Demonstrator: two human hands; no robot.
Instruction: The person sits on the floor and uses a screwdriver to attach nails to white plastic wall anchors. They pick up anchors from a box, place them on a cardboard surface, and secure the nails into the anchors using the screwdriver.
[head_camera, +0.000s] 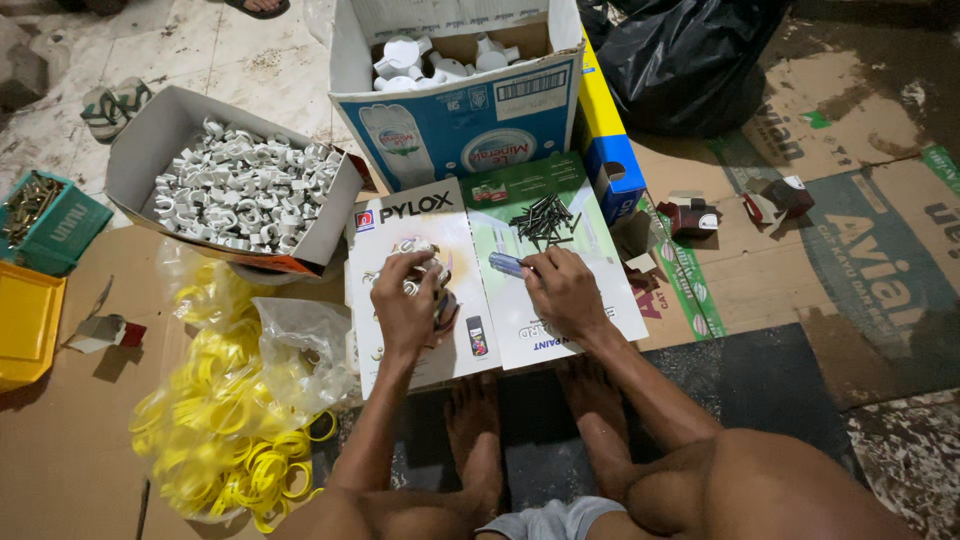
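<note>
My left hand (405, 300) is closed around a few small white plastic clips (420, 262), held just above a flattened printed carton (440, 235) on the floor. My right hand (562, 290) grips a tool with a blue handle (507, 264), its handle pointing left toward the clips. A loose pile of dark nails (545, 218) lies on the green part of the carton, just beyond my right hand. My bare feet rest below the carton.
An open box of white clips (240, 190) sits at the left. A blue carton with white fittings (460, 95) stands behind. A clear bag of yellow rings (235, 420) lies lower left. A teal box of screws (40, 215), a yellow tray (25, 320) and a black bag (690, 60) surround them.
</note>
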